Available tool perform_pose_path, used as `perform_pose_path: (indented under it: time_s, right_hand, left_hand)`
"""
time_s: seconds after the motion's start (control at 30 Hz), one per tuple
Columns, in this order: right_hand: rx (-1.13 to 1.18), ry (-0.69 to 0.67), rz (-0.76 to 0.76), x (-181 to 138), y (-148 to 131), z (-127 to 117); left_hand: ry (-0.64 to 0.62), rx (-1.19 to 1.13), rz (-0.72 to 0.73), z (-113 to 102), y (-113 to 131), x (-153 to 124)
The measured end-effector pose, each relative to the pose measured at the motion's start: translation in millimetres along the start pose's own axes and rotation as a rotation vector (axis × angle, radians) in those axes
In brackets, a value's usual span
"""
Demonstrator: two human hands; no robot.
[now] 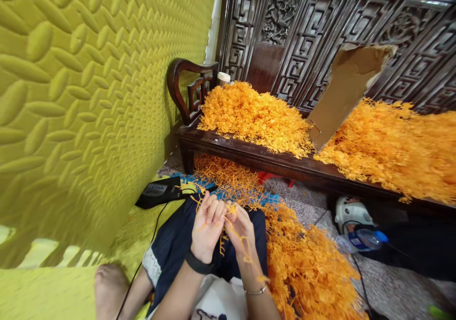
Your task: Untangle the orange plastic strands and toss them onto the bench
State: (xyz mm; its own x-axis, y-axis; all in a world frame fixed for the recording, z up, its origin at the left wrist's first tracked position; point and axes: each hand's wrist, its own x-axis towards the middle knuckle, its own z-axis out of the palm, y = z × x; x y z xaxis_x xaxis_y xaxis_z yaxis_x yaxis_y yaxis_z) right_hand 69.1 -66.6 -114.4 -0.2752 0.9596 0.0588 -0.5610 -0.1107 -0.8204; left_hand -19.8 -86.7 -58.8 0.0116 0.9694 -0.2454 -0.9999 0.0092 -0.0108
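Above my lap, my left hand [208,222] and my right hand [242,229] meet, fingertips almost together. Both are closed on a thin orange plastic sprig [232,209] with branching ends. Part of it trails down over my right wrist, and other tips poke out past the left fingers. The exact grip point is hidden by the fingers. To the right of my lap lies a large heap of similar orange sprigs [306,258]. More loose orange strands [231,175] lie in front of my knees, partly on a blue sheet.
A dark carved wooden bench [245,151] carries two orange piles [252,115], split by a cardboard piece [342,92]. Yellow padding [89,96] covers the left wall. A black device [160,191] with a cord lies at left; a plastic bottle [366,240] lies at right.
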Motion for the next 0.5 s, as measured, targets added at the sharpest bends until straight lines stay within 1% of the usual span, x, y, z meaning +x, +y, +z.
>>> perform_pose_path:
  time_s: [0.1, 0.17, 0.23, 0.27, 0.33, 0.4, 0.47, 0.5]
  right_hand:
    - [0.021, 0.019, -0.028, 1, -1, 2]
    - [0.066, 0.042, -0.061, 2, -8, 2]
    - [0.102, 0.063, -0.132, 4, -21, -3]
    - [0.098, 0.071, -0.190, 6, -29, -7]
    - [0.025, 0.093, -0.360, 10, -49, -17]
    - [-0.119, 0.187, -0.594, 18, -73, -29]
    - [-0.348, 0.385, -0.843, 34, -101, -39]
    - [-0.471, 0.494, -0.940, 45, -116, -44]
  left_hand:
    - [-0.009, -0.026, -0.010, -5, -1, 0]
    - [-0.017, -0.031, -0.020, -10, -2, 3]
    - [-0.027, -0.016, -0.049, -15, -3, 7]
    - [-0.036, -0.005, -0.063, -17, -4, 9]
    - [-0.074, 0.020, -0.070, -18, -4, 12]
    - [-0.122, 0.047, -0.040, -17, -2, 14]
    - [-0.145, 0.071, -0.011, -16, 2, 15]
    - [-0.141, 0.085, -0.005, -16, 4, 15]
